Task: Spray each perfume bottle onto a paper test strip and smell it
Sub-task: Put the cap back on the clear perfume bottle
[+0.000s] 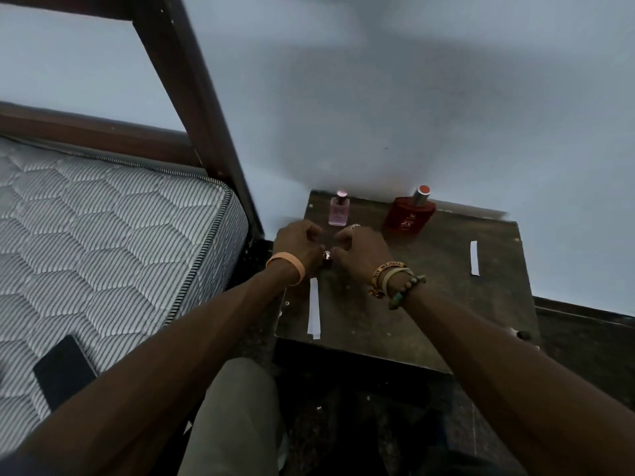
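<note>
Bottle [339,211] pale pink, squarish, capped, upright

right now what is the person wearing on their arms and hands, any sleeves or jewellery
The left forearm and right forearm are bare, no sleeves in view. The left wrist carries one peach band. The right wrist has a stack: an orange-yellow band with dark lettering, a pale cream band and a string of brown and green beads. A silver-looking ring sits on the right hand.
</note>
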`<state>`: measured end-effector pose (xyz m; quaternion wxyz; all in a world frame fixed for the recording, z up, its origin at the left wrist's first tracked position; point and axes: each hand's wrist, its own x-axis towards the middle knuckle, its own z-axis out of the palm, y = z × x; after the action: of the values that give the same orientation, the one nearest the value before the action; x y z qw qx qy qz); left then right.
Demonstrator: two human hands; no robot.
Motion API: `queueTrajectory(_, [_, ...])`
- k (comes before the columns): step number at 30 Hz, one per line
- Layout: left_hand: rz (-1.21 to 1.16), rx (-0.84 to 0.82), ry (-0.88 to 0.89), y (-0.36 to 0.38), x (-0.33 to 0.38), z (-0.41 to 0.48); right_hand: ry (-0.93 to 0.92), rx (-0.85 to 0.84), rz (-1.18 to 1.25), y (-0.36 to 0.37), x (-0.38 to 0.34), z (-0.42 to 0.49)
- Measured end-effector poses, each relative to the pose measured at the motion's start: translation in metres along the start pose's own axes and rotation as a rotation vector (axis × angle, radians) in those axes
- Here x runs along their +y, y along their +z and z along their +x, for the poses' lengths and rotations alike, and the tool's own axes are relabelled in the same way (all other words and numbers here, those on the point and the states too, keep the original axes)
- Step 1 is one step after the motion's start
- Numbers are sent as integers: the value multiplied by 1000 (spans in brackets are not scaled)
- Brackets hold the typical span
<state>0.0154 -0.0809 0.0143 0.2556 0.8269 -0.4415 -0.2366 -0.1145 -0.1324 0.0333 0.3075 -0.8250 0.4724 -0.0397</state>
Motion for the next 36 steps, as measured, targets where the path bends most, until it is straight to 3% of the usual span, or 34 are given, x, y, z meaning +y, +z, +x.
queueTrajectory(4, [86,-108,9,10,-11,6,46,-47,-7,20,-3,9])
queueTrajectory(11, [-90,-216,44,18,-15,5,64,-30,12,32,7,11])
queueTrajectory(16, [-156,-195,89,15,-2,-2,66,51,58,19,9,2])
queueTrajectory(30, [-355,-227,356,15,149,-57,75,320,54,-118,51,-92])
queueTrajectory(36, [-370,-261,461,38,198,-104,168,401,21,-151,89,-149])
